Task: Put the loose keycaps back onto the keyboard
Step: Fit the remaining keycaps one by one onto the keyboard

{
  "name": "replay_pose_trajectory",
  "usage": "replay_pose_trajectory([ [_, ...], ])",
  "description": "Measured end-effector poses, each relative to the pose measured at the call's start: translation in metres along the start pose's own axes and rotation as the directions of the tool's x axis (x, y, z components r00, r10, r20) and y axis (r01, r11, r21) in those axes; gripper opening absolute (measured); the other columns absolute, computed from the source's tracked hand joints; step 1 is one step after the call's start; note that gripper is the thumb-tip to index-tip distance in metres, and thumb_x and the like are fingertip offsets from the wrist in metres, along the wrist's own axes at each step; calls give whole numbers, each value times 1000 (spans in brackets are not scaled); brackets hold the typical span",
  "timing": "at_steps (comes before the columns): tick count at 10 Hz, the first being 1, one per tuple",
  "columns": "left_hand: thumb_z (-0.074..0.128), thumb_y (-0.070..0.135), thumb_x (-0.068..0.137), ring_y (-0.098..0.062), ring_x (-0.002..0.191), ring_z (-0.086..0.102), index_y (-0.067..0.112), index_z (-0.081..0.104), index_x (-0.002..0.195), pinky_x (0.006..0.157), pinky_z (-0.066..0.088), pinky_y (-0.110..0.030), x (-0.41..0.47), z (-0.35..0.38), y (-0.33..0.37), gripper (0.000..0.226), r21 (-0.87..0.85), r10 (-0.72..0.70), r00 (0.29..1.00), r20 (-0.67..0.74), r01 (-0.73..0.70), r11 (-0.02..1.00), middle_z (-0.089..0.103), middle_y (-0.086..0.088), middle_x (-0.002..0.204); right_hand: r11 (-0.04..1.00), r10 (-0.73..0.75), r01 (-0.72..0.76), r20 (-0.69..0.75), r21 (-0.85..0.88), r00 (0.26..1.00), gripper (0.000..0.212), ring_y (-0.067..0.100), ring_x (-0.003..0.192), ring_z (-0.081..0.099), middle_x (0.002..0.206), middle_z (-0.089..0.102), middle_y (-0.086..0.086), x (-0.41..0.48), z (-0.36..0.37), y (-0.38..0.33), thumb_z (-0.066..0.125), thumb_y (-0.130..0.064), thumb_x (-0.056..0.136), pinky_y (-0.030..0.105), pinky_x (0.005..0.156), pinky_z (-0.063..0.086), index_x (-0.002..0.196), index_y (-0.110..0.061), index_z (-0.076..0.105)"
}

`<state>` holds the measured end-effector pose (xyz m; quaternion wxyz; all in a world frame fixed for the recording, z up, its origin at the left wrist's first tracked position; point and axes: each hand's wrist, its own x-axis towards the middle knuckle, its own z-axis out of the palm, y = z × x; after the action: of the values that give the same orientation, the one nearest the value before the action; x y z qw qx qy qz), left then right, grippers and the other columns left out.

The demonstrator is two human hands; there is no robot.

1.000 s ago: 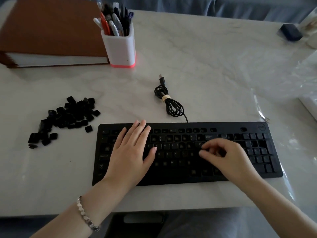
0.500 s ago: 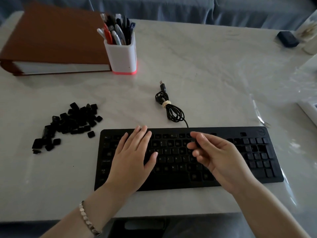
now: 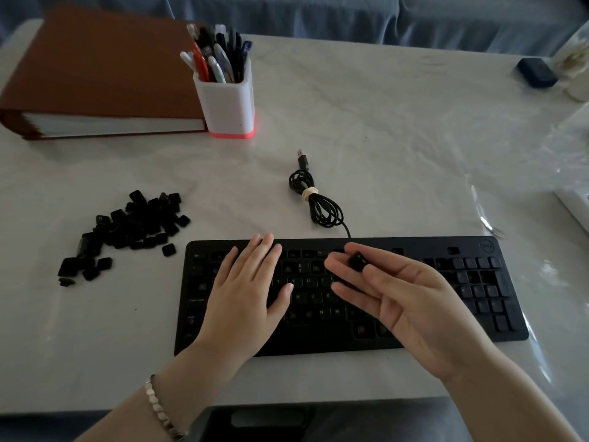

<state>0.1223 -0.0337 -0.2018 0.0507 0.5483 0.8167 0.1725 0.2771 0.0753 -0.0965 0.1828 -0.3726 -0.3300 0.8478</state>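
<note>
Head view: right hand point(image 3: 411, 295), palm up, pinches keycap point(image 3: 357, 260).

pale marble-look worktop point(image 3: 382, 122), kinda dim lighting overall, soft glare on the right side, and some blue-grey draped fabric point(image 3: 350, 14) along the far edge

Left grip point(image 3: 247, 291) lay flat, palm down, fingers straight. Right grip point(image 3: 411, 298) was held palm up, thumb and forefinger pinching a keycap point(image 3: 357, 260), other fingers extended
</note>
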Motion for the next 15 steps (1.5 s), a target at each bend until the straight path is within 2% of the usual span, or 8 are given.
replay_pose_trajectory([
  [3,37,41,90,-22,133,40,5,52,131,110,22,-38,-1,0,0,57,15,4,1000,-4,-4,1000,49,-10,140,999,10,-11,-37,-41,999,33,25,84,71,92,71,20,-3,-1,0,52,-6,72,26,61,57,102,1,64],
  [4,37,41,90,-22,134,39,5,51,132,110,22,-37,-1,0,0,58,22,3,1000,5,-3,1000,48,-10,140,999,-7,4,-61,-47,998,30,26,82,71,90,71,21,-2,-5,3,68,-15,61,25,60,56,87,-2,74],
  [5,37,41,90,-22,134,40,5,52,132,111,22,-37,-1,0,0,57,19,3,1000,-3,-3,1000,48,-10,140,999,-26,26,-17,-48,1000,51,27,83,71,92,70,21,-2,-10,8,86,-27,43,25,62,56,88,-5,75],
  [6,38,41,90,-21,133,40,5,52,132,110,23,-37,-1,0,0,57,18,1,1000,-6,-1,1000,49,-9,140,997,-15,13,-24,-81,1000,26,21,74,71,84,71,16,-2,-10,8,71,-26,63,23,57,55,83,-10,76],
  [8,38,40,89,-22,133,41,5,52,131,110,24,-38,-1,1,0,57,12,5,1000,-18,-5,1000,49,-9,140,981,-1,-1,-11,-195,1000,27,12,57,58,70,63,8,-2,-12,12,48,-14,84,22,54,51,87,-10,75],
  [12,37,35,91,-9,137,26,6,52,132,113,13,-30,-3,-7,-8,52,-144,-16,1000,-26,12,990,47,-6,142,761,-221,152,-31,-631,975,21,7,57,61,61,64,-2,9,-8,25,61,1,83,15,61,51,95,-16,63],
  [14,38,34,91,-16,134,30,3,50,132,111,21,-35,-24,-26,-44,53,-207,-232,956,-179,194,959,45,-10,142,572,-362,257,42,-779,931,26,5,71,66,80,69,-2,29,1,39,59,-9,87,19,71,54,95,-34,54],
  [15,33,49,87,-12,134,28,7,41,139,108,19,-31,-31,-33,-59,67,-285,-346,929,-128,300,910,39,-4,145,495,-397,317,113,-809,911,23,3,76,65,86,68,-4,46,13,43,59,-13,88,20,74,54,94,-34,53],
])
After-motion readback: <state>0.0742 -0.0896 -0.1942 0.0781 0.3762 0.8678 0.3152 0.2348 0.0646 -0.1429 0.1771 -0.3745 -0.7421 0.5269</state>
